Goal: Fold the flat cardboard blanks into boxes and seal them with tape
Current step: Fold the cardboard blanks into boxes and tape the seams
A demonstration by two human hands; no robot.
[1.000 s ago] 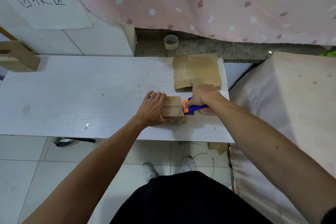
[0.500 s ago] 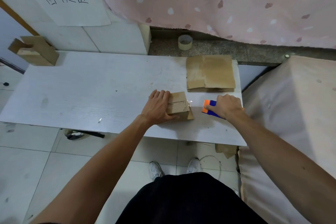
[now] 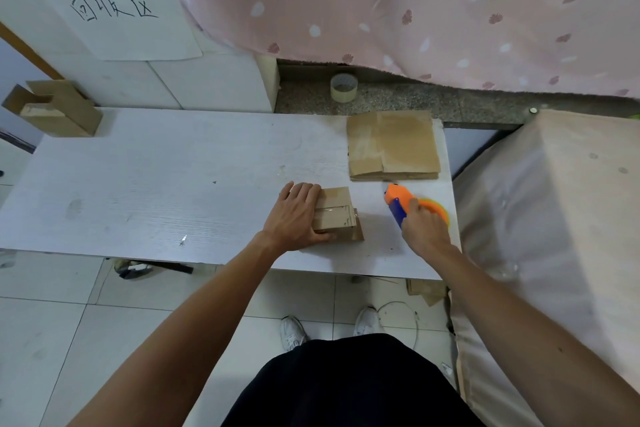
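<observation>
One small box [image 3: 337, 215] and one tape dispenser [image 3: 396, 204] are showing. One stack of blanks [image 3: 393, 146] and one tape roll [image 3: 343, 87] are sitting behind.

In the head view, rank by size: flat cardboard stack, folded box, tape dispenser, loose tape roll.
1. flat cardboard stack
2. folded box and tape dispenser: alike, both partly hidden
3. loose tape roll, though farthest
</observation>
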